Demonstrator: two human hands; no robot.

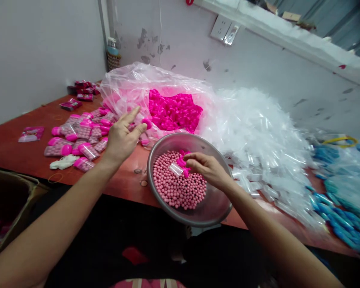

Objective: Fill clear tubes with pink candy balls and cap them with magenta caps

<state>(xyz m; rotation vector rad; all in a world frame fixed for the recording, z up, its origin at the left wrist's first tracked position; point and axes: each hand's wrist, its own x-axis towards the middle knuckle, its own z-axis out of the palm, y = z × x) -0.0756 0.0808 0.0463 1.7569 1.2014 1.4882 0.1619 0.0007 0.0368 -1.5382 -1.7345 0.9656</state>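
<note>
My left hand (123, 138) is above the table left of the bowl, fingers stretched and apart. A bright pink cap (147, 123) shows just beyond its thumb tip; whether they touch I cannot tell. Over the metal bowl (228, 206), my right hand (208, 170) has its fingers bent together at several pink caps (181, 161). A clear plastic tube (176, 169) lies by these caps, on top of round pink beads (177, 192). Small bead-filled bottles (85, 132) with pink caps are heaped beside my left hand.
Behind the bowl, a clear plastic bag (123, 80) holds many pink caps (175, 112). A large pile of clear tubes (255, 128) spreads to the right, near blue plastic bundles (342, 216). Pink packets (31, 134) lie at left, above a cardboard box (24, 196).
</note>
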